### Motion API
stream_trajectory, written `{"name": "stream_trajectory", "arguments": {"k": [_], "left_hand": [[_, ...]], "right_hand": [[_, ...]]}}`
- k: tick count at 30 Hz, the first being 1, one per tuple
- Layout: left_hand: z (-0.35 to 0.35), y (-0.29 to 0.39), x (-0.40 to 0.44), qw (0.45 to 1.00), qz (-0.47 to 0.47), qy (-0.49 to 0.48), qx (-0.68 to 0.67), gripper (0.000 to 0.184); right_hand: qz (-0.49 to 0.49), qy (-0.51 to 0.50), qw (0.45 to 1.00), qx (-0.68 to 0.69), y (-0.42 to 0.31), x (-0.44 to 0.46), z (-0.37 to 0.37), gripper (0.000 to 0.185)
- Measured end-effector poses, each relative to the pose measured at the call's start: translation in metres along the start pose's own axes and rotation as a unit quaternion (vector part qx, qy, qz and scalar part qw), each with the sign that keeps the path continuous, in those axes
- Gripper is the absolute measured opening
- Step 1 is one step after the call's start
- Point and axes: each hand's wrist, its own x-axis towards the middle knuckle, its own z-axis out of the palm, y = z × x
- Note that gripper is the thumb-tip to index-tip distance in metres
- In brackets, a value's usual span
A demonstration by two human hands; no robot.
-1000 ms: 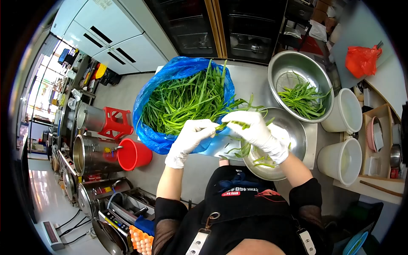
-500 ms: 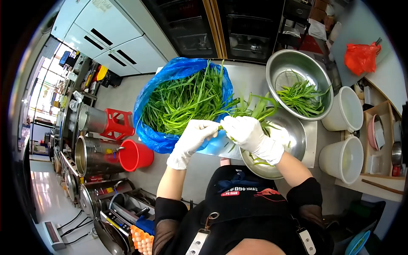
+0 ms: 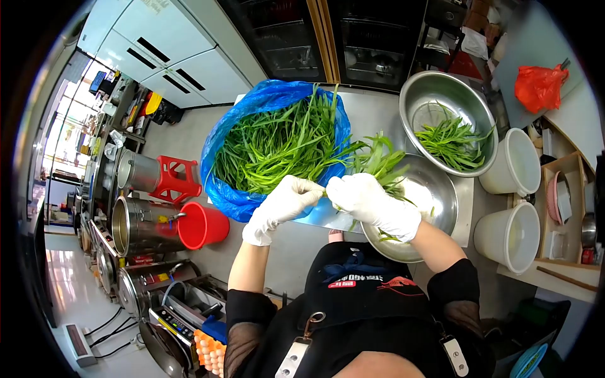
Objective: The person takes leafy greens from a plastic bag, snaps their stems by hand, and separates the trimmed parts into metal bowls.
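Observation:
My left hand (image 3: 291, 200), in a white glove, pinches at the lower end of a green stem, fingertips almost meeting those of the other hand. Wrapped around a bunch of long-leafed greens (image 3: 378, 157) is my right hand (image 3: 365, 200), also gloved; the leaves point away from me. A blue plastic bag (image 3: 236, 104) full of the same greens (image 3: 277, 148) lies open just beyond my left hand. Under my right forearm sits a steel bowl (image 3: 441, 189) with a few green bits. Another steel bowl (image 3: 419, 94), behind it, holds a small heap of greens (image 3: 454, 142).
The bowls and bag rest on a metal table (image 3: 465, 214). Two white buckets (image 3: 507, 236) stand at the right. On the left are a red bucket (image 3: 201, 227), a red stool (image 3: 176, 179) and steel pots (image 3: 145, 227). An egg tray (image 3: 211, 353) sits at lower left.
The view has shifted slightly. The bunch in my right hand has swung a little, its leaves now more upright and gathered. Both hands stay close together, still holding the greens.

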Motion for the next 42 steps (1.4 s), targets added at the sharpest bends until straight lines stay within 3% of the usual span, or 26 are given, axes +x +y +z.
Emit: {"name": "stream_trajectory", "arguments": {"k": [3,6,8,10,15,17,18,22,25,29,31,34,35,38,39,42], "left_hand": [[-0.008,0.007,-0.002,0.999,-0.046,-0.021,0.019,0.021],[-0.012,0.011,-0.004,1.0,0.017,0.002,0.025,0.02],[-0.025,0.006,-0.01,1.0,0.01,0.009,-0.01,0.021],[-0.034,0.002,-0.015,0.997,0.004,0.011,-0.075,0.021],[-0.035,0.004,-0.012,0.992,0.057,0.012,-0.115,0.02],[-0.032,0.009,-0.01,0.992,0.074,0.019,-0.104,0.021],[-0.033,0.01,-0.009,0.993,0.067,0.021,-0.097,0.021],[-0.032,0.009,-0.007,0.994,0.053,0.023,-0.088,0.021],[-0.028,0.009,-0.005,0.994,0.053,0.022,-0.087,0.022],[-0.019,0.014,0.0,0.996,0.049,0.014,-0.068,0.022],[-0.01,0.02,0.002,0.998,0.045,0.007,-0.053,0.022],[0.02,0.013,0.008,0.994,0.073,0.028,-0.076,0.019],[0.033,0.009,0.011,0.993,0.098,0.04,-0.058,0.019],[0.067,0.002,0.019,0.984,0.144,0.043,-0.1,0.02],[0.071,-0.002,0.018,0.983,0.138,0.058,-0.102,0.02],[0.087,-0.016,0.023,0.978,0.148,0.093,-0.115,0.02]], "right_hand": [[0.043,0.023,0.996,0.068,0.001,0.002,0.004,0.006],[0.172,0.123,0.957,0.199,0.011,0.004,0.008,0.005],[0.313,0.12,0.879,0.338,0.036,-0.002,0.0,0.011],[0.382,0.083,0.817,0.423,0.049,-0.007,-0.008,0.016],[0.309,-0.013,0.855,0.415,0.031,0.002,0.001,0.018],[0.323,-0.07,0.817,0.472,0.028,0.005,0.006,0.017],[0.361,-0.104,0.733,0.567,0.028,0.005,0.004,0.016],[0.372,-0.153,0.691,0.601,0.029,-0.001,-0.001,0.017],[0.316,-0.142,0.735,0.583,0.031,-0.007,-0.002,0.023],[0.317,-0.162,0.747,0.562,0.034,-0.016,-0.007,0.023],[0.324,-0.137,0.745,0.567,0.037,-0.026,-0.009,0.021],[0.386,-0.017,0.76,0.524,0.043,-0.043,-0.02,0.018],[0.431,0.015,0.725,0.537,0.044,-0.048,-0.027,0.017],[0.481,0.061,0.727,0.487,0.06,-0.064,-0.054,0.014],[0.485,0.162,0.699,0.5,0.077,-0.08,-0.056,0.012],[0.563,0.246,0.705,0.355,0.129,-0.105,-0.118,0.013]]}}
